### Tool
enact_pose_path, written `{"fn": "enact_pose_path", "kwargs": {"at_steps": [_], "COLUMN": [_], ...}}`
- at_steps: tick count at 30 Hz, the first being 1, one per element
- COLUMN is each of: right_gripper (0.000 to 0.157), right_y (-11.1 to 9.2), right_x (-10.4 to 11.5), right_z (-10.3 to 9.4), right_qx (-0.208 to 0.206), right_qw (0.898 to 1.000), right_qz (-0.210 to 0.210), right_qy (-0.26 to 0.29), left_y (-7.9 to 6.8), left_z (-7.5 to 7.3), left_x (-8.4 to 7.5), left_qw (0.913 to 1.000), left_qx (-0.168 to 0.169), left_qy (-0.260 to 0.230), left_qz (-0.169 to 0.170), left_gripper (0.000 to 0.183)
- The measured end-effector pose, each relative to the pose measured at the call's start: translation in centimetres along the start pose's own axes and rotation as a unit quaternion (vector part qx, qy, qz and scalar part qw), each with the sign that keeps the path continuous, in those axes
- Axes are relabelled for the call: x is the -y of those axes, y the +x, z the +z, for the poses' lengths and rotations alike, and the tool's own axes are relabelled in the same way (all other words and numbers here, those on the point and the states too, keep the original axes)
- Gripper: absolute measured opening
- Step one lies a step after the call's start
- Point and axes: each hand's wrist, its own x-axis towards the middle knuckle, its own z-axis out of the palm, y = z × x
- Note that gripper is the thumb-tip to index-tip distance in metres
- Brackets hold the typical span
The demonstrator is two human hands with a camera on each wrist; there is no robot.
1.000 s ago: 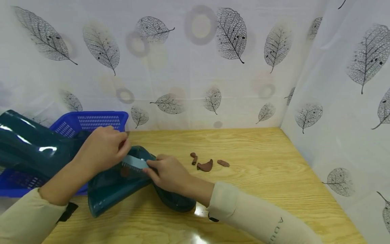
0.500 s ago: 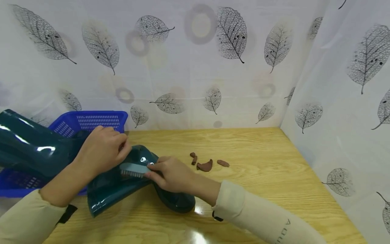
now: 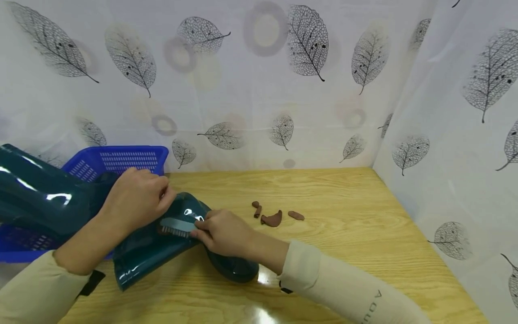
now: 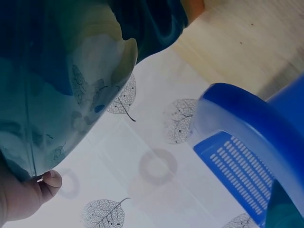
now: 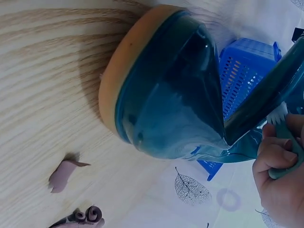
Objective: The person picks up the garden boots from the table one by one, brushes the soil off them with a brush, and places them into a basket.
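Note:
A dark green rubber boot (image 3: 149, 256) lies tilted on the table with its shaft toward the lower left. My left hand (image 3: 137, 198) grips the boot's shaft near its opening; in the left wrist view, fingertips (image 4: 52, 179) curl at the boot's edge. In my right hand (image 3: 228, 234) is a light blue-green scrub brush (image 3: 178, 225), pinched by its handle. Its bristles touch the shaft, and a little brown shows at their left end. The right wrist view shows the boot's tan sole (image 5: 124, 57) and my fingers (image 5: 275, 156) around the brush handle.
A blue perforated basket (image 3: 125, 149) stands at the left, with another green boot (image 3: 52, 193) lying across it. Several brown clay-like pieces, among them a curved one (image 3: 272, 218) and a flat one (image 3: 296, 215), lie on the wooden table (image 3: 344, 243). A leaf-patterned curtain (image 3: 251, 90) hangs behind.
The brush has shifted slightly down over the shaft, covering most of a brown patch visible a second ago. The left hand and both boots have stayed nearly in place.

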Motion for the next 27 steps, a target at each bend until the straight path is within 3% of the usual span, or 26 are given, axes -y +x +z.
{"fn": "enact_pose_path", "kwargs": {"at_steps": [4, 9, 14, 18, 27], "right_gripper": [0.033, 0.033, 0.032, 0.032, 0.031], "right_y": [-0.3, -0.6, -0.6, 0.0, 0.1], "right_x": [-0.2, -0.5, -0.4, 0.0, 0.2], "right_z": [-0.1, -0.1, -0.3, -0.2, -0.4], "right_qx": [0.025, 0.025, -0.038, -0.081, -0.016], "right_qw": [0.999, 0.998, 0.999, 0.997, 1.0], "right_qz": [-0.027, -0.047, -0.015, 0.007, 0.005], "right_qy": [0.002, 0.013, 0.025, 0.0, -0.009], "left_y": [0.1, -0.1, -0.1, -0.1, 0.2], "left_z": [0.0, 0.1, 0.1, 0.1, 0.0], "left_x": [0.1, 0.1, 0.3, 0.3, 0.1], "left_qw": [0.9999, 0.9998, 0.9999, 1.0, 0.9999], "left_qx": [-0.013, -0.016, -0.01, -0.006, -0.014], "left_qy": [-0.005, -0.01, -0.007, -0.005, -0.006], "left_qz": [0.004, 0.004, 0.0, 0.0, 0.007], "left_gripper": [0.031, 0.033, 0.035, 0.035, 0.036]}}
